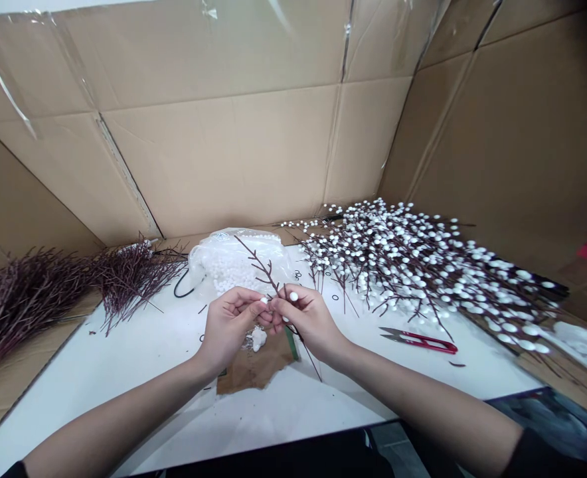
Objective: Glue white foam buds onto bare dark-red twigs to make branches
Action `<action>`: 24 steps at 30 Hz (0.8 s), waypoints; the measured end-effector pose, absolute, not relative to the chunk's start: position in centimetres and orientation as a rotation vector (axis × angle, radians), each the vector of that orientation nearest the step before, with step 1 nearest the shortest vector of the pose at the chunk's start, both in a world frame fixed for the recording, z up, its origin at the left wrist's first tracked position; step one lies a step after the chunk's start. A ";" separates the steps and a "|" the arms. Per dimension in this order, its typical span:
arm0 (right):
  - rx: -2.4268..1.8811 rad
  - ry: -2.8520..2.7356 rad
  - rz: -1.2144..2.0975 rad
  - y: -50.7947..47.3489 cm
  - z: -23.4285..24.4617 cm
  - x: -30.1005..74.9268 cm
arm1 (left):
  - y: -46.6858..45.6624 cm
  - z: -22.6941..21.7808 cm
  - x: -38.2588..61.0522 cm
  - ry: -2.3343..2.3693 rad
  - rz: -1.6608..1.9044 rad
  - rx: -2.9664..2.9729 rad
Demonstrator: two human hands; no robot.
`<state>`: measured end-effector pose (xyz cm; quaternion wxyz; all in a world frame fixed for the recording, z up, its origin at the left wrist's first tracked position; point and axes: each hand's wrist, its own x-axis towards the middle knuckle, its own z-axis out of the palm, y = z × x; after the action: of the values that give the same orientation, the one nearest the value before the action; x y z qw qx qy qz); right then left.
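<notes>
My right hand (308, 318) is closed around a thin dark-red branch (261, 265) that rises up and to the left over the table, with a white bud on it near my fingers. My left hand (231, 318) pinches a small white bead (263, 301) against that branch, fingertips touching those of the right hand. A clear bag of white beads (224, 262) lies just behind the hands. A small piece of brown cardboard (256, 365) lies under them with a few white beads on it.
A heap of finished branches with white buds (413, 265) lies at the right. Bare dark-red branches (49, 285) are piled at the left. Red snips (420, 340) lie on the white table (139, 345). Cardboard walls (234, 146) surround the work area.
</notes>
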<state>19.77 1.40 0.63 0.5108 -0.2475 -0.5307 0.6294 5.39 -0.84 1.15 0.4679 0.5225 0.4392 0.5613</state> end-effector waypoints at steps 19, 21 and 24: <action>-0.627 -1.321 1.495 1.7 0.1 19.6 | -1.2 1.3 6.0 1.092 1.420 1.263; -0.620 -1.323 1.490 1.7 0.0 19.6 | -1.3 1.2 6.1 1.085 1.423 1.260; -0.625 -1.328 1.481 1.7 0.1 19.6 | -1.3 1.3 6.2 1.082 1.432 1.257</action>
<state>19.64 1.65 0.07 0.5040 -0.2589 -0.5499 0.6136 6.16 -1.32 1.27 0.4575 0.5101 0.4392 0.5811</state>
